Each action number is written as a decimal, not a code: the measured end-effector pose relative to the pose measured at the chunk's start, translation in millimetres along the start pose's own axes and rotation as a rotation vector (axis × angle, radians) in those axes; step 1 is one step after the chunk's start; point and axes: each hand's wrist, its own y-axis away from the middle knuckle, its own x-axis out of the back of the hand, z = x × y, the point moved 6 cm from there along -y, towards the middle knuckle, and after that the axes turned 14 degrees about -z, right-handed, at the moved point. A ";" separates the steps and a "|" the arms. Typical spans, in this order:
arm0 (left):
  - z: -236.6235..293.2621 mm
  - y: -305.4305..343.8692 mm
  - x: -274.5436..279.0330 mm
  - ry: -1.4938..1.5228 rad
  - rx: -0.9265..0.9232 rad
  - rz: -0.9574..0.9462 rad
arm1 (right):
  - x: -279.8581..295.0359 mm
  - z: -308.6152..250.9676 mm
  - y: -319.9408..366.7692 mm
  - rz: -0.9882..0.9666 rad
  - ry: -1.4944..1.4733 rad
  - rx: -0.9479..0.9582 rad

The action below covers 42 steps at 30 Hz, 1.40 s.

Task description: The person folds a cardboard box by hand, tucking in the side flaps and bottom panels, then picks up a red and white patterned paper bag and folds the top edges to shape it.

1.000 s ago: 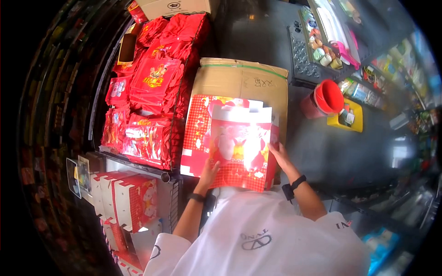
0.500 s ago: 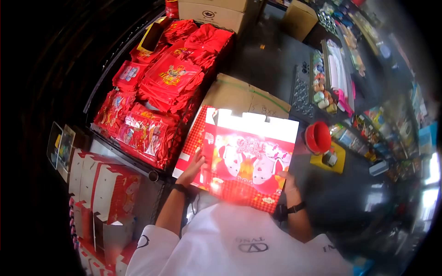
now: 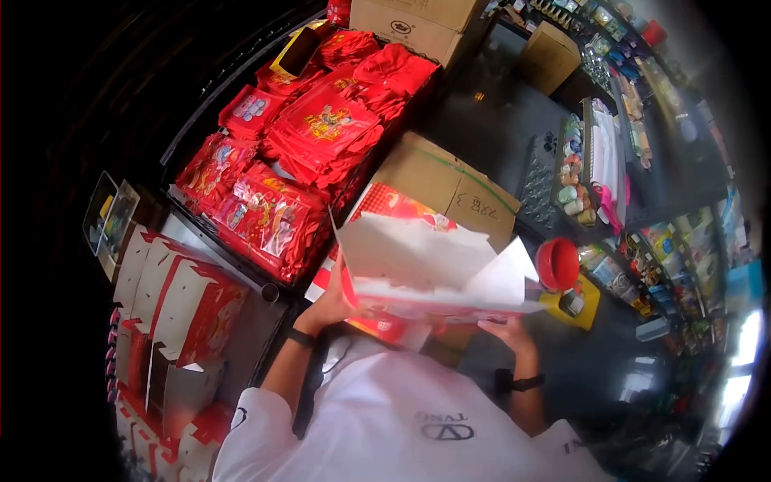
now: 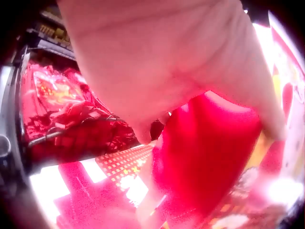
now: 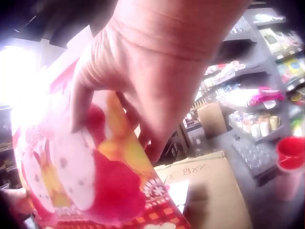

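"Cardboard, thin and glossy: our box (image 3: 426, 261) is at mid-frame, tilted, partly opened, white inside showing. What could we spoil?"

"We could crease it, we think. The walls look flimsy, so squeezing hard from both sides might buckle a panel."

"And the flap (image 3: 512, 269) on the box's right side?"

"It juts out loosely; we might fold it the wrong way if we rush."

"Anything underneath?"

"Printed card (image 3: 408, 207) lies behind and below, on the brown carton (image 3: 482, 194), right of centre. Were our box to drop, its edge could snag that card and drag it askew."

"How are our fingers?"

"Our left hand (image 3: 328, 307) grasps the box's left side, a red panel between thumb and fingers, drawn in close; its fingertips are mostly hidden. Our right hand (image 3: 506, 331) pinches the near right edge, thumb on the printed face, fingers going behind."

"Firmly?"

"We can't tell how hard either presses. Too slack on one side, and the box could twist."
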 end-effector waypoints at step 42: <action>104.9 18.9 -3.6 -0.381 -0.040 0.085 | -202.9 -209.9 -40.0 0.235 1.041 0.599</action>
